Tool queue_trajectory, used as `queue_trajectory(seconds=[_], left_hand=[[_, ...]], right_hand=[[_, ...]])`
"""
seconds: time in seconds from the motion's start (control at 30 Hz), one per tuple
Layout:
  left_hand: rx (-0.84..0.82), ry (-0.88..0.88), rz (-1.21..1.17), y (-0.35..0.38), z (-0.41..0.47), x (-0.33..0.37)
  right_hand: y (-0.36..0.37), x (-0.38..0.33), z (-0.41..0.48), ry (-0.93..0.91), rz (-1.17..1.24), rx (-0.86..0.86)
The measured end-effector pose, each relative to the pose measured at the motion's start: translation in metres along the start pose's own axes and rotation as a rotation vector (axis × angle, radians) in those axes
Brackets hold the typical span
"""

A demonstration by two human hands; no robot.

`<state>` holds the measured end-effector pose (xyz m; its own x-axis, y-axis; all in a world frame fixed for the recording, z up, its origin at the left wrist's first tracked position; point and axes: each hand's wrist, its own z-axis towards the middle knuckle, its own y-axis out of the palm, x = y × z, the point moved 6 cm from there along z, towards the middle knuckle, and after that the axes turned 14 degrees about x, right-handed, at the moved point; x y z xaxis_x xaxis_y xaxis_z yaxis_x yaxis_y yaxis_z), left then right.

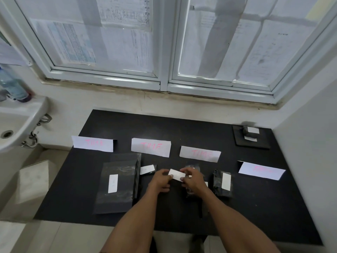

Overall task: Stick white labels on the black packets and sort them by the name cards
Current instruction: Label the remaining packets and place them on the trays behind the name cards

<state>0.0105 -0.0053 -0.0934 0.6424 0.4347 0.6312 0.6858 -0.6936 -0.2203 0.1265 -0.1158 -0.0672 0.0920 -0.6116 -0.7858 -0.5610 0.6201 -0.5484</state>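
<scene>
Both hands hold one white label (176, 174) above the middle of the black table (182, 128). My left hand (161, 180) pinches its left end and my right hand (192, 178) pinches its right end. A large flat black packet (118, 185) with a white label lies at the left. A small labelled packet (148, 169) sits just left of my hands. Another labelled packet (222, 182) stands at the right. A crumpled black packet (191, 167) is partly hidden behind my right hand. Several white name cards with pink writing, (93, 143), (151, 147), (200, 153), (261, 170), stand in a row.
A stack of black packets and white labels (250, 136) sits at the table's back right corner. A white sink (16, 123) with bottles (12, 84) is at the left. A window (164, 42) covered with papers is behind the table. A white wall closes the right side.
</scene>
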Motion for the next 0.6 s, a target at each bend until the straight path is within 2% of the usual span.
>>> queue_trajectory(seconds=[0.13,0.27,0.47,0.6], left_hand=[[0.124,0.082,-0.153,-0.017,0.004,0.019],[0.129,0.172,-0.256,-0.03,-0.004,0.042],[-0.074,0.36,-0.173,-0.038,-0.019,0.069],[-0.018,0.493,-0.004,-0.051,-0.018,0.073]], right_hand=[[-0.009,-0.025,0.0,-0.103,0.109,0.049],[-0.016,-0.04,0.005,-0.188,0.071,0.117],[-0.02,-0.057,0.01,-0.235,0.016,0.173],[-0.019,-0.065,0.008,-0.257,-0.011,0.159]])
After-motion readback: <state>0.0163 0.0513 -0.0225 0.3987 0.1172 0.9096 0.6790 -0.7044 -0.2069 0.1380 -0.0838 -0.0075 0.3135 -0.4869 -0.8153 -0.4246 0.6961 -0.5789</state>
